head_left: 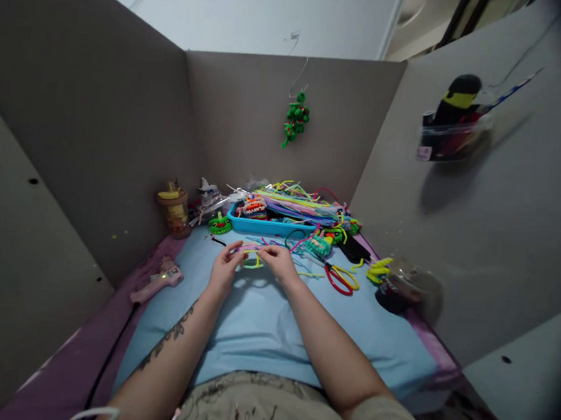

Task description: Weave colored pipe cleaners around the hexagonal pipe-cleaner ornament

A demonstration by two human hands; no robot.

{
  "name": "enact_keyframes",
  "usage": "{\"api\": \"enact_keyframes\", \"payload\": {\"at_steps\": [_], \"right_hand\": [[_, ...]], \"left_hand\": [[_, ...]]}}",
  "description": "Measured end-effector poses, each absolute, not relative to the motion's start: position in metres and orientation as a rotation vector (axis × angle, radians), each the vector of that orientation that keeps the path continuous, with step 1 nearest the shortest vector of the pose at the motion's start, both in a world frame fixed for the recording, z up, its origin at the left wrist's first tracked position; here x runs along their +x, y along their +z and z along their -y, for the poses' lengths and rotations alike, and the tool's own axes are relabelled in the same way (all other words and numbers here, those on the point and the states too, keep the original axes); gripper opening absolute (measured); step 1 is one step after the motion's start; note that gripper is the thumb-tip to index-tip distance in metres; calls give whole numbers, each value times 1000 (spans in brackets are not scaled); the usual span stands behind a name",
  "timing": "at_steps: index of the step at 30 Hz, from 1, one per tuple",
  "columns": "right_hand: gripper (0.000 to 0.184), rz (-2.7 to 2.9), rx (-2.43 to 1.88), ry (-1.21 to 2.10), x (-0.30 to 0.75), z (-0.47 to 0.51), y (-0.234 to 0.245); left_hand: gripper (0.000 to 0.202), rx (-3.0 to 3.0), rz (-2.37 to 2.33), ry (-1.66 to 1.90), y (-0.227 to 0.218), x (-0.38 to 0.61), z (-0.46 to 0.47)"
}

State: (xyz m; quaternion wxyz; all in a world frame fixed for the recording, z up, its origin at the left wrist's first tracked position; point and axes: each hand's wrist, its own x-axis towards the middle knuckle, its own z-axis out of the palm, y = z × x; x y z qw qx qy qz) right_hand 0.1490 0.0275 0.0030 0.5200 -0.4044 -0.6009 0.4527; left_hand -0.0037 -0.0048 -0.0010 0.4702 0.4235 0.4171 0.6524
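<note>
Nearest, above the blue cloth (262, 325), the left hand (226, 267) and right hand (279, 262) work close together, each pinching the pastel fuzzy stems (250, 249) between its fingertips. A yellow-green strand hangs below; whether it is joined on is unclear. The piece looks barely shaped, so most bending seems left. A pink glue gun (153, 286) with a lit green light lies left; red-and-yellow-handled scissors (337, 282) lie right. Beyond, a teal braided piece (318, 246) and a green one (220, 224) look nearly complete, near a blue tray (274, 227) beneath heaped stems (305, 207). Farthest, a green ornament (297, 115) hangs. The wall holder's label (423, 153) is unreadable; no brand is legible.
</note>
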Motion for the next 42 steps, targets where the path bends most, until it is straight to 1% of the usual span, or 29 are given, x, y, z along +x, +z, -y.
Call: {"api": "enact_keyframes", "payload": {"at_steps": [10, 17, 21, 23, 25, 26, 29, 34, 38, 42], "right_hand": [[23, 1490, -949, 1105, 147, -25, 1], [22, 1507, -920, 1067, 141, -28, -6], [20, 1471, -920, 924, 138, -26, -5], [18, 1512, -906, 790, 138, -23, -5], [12, 1613, -852, 612, 138, -21, -5], [13, 1665, -813, 524, 139, -20, -5], [24, 1782, -720, 339, 141, -20, -9], [30, 1878, -717, 193, 144, -24, -13], [33, 1926, -746, 189, 145, -25, -13], [34, 1937, -781, 296, 144, -22, -9]], "left_hand": [[57, 1038, -1009, 1576, -6, -5, 3], [46, 1019, -1087, 1676, -1, -2, 6], [44, 992, -1080, 1710, -2, -1, 5], [43, 972, -1067, 1722, -3, -2, 4], [42, 946, -1054, 1730, -5, -3, 2], [42, 930, -1050, 1734, -5, -3, 2], [42, 891, -1044, 1739, -6, -4, 1], [42, 869, -1014, 1738, -4, -3, 3], [42, 843, -1002, 1735, -4, -3, 3], [43, 845, -1009, 1749, -5, -4, 1]]}}
